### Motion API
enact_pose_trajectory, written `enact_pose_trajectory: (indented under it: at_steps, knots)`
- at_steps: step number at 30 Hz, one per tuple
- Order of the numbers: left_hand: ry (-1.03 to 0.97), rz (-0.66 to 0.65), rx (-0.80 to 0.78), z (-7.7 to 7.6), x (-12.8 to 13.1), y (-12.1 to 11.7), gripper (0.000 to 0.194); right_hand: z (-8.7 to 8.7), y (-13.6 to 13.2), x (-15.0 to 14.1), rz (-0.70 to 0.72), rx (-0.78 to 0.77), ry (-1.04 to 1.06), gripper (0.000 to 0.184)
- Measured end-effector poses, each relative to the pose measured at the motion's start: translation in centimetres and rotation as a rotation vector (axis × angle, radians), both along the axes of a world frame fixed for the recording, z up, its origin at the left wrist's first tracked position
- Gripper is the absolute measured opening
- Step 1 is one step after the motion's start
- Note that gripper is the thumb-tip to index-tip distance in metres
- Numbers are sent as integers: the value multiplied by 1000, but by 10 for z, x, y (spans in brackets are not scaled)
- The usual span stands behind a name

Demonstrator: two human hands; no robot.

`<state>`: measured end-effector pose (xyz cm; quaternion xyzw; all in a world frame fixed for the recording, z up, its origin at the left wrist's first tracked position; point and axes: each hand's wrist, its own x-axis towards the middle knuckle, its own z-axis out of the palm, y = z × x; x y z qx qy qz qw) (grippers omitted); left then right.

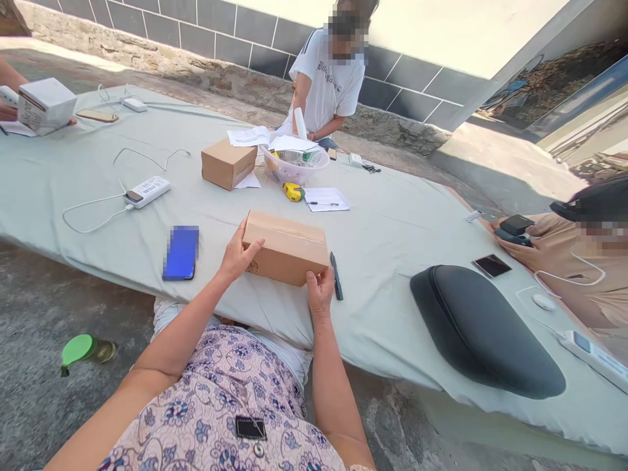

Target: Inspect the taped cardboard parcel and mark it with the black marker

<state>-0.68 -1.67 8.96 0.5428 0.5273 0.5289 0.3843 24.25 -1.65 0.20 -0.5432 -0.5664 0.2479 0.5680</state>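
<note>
A closed brown cardboard box [289, 252] with clear tape along its top rests near the front edge of the cloth-covered table. At its left end my left hand [240, 252] grips it, thumb against the near side and fingers behind the end. My right hand [320, 288] holds the lower right corner, thumb on the near face. Just right of the box lies a dark pen [336, 276]. A phone with a blue screen [181, 252] lies left of my left hand. The underside of the box is hidden.
Beyond the box are a second cardboard box [228, 163], a plastic basket [297, 171], a yellow tape measure [293, 191] and a paper sheet [328, 199]. A black padded seat [485, 333] lies right; a white power bank [148, 191] sits left. Other people sit around the table.
</note>
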Motion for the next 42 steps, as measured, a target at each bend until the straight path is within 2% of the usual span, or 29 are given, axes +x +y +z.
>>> enact_pose_trajectory:
  at_steps: [5, 10, 12, 15, 18, 21, 23, 25, 27, 32, 37, 42]
  knots:
    - [-66, 14, -7, -3, 6, 1, 76, 3, 0, -3, 17, 19, 40, 79]
    - [-29, 31, 71, -6, 10, 1, 72, 26, -7, -16, -89, 67, -92, 89]
    - [61, 63, 141, -6, 14, 1, 66, 38, -9, -23, -141, 82, -163, 81]
    - [302, 175, 277, -8, 21, 0, 49, 50, -9, -32, -221, 76, -196, 72]
    - [543, 261, 385, -12, 28, 2, 41, 53, -8, -37, -243, 64, -98, 69]
    - [688, 267, 396, -12, 30, 3, 38, 53, -6, -40, -253, 48, -46, 67]
    - [743, 269, 368, -10, 30, 3, 43, 54, -4, -40, -261, 55, -67, 66]
    - [775, 288, 337, -7, 30, 3, 60, 55, -5, -41, -271, 73, -100, 65]
    - [788, 292, 319, -5, 28, 3, 70, 57, -8, -43, -286, 78, -127, 66]
    - [785, 231, 351, -6, 17, 6, 70, 63, -24, -52, -332, 57, -218, 66]
    - [774, 206, 367, -7, 11, 7, 69, 69, -30, -56, -319, 79, -309, 57]
    - [781, 201, 348, -5, 13, 5, 69, 72, -23, -58, -347, 58, -328, 69]
